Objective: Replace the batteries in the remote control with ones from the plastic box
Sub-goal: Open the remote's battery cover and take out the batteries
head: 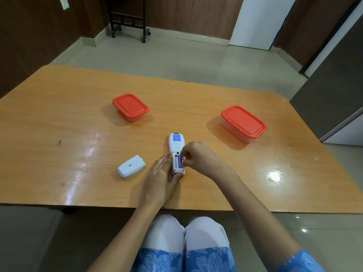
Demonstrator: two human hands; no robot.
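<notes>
A white remote control (175, 144) lies face down near the table's front middle, its battery bay uncovered, with a blue battery (179, 160) showing inside. My left hand (161, 177) rests flat against the remote's left side and near end, steadying it. My right hand (196, 156) has its fingertips pinched on the blue battery in the bay. The white battery cover (131, 166) lies apart on the table, left of my left hand. Two clear plastic boxes with red lids stand behind, both closed: one at the back left (130, 107), one at the right (243, 122).
The orange wooden table (59, 124) has bare room at left and in front of the right-hand box. Its near edge runs just in front of my knees. A black wheeled stand (127, 22) stands on the floor beyond.
</notes>
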